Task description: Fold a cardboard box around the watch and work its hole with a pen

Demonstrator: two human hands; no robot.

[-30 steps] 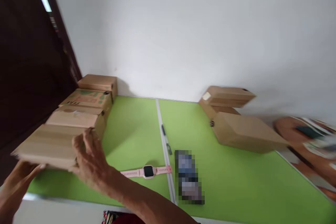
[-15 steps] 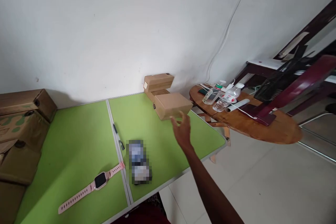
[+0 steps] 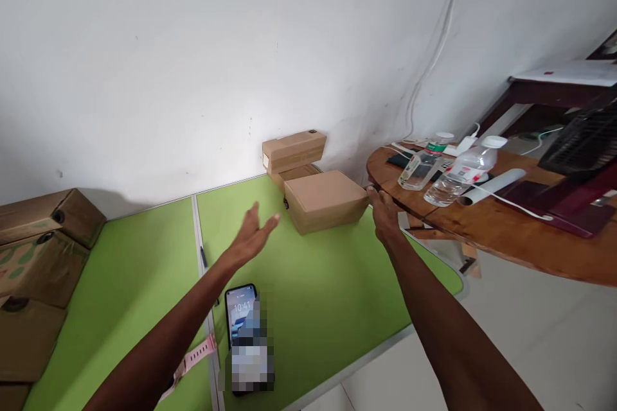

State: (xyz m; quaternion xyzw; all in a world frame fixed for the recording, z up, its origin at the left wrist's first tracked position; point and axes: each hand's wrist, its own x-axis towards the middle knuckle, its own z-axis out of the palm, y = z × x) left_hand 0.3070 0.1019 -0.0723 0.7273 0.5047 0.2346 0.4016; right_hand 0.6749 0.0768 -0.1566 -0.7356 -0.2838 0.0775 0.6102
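Now both my arms reach out over the green table (image 3: 308, 308) toward the cardboard box (image 3: 324, 200) lying near the table's far right corner. My right hand (image 3: 384, 215) is at the box's right end, fingertips touching or just beside its side; fingers loosely spread, gripping nothing that I can see. My left hand (image 3: 251, 236) is open wide, palm turned toward the box, fingers straight, just short of the box's left end, not touching it, holding nothing. Behind this box, against the wall (image 3: 193, 45), sits a second box (image 3: 294, 150) stacked on a third, partly hidden box (image 3: 296, 173). A phone (image 3: 243, 327) lies screen up near the table's near edge, just right of the center seam (image 3: 196, 231), lower part blurred. A pink watch strap (image 3: 193, 359) pokes out from under my left forearm at the near edge. A dark pen (image 3: 203, 258) lies along the seam. More cardboard boxes (image 3: 33, 257) pile along the table's left edge. Beside the table's right edge stands a round wooden table (image 3: 506, 231) carrying two plastic bottles (image 3: 457, 178), a rolled white paper (image 3: 491, 185) and cables. A white cord (image 3: 434, 51) runs down the wall.
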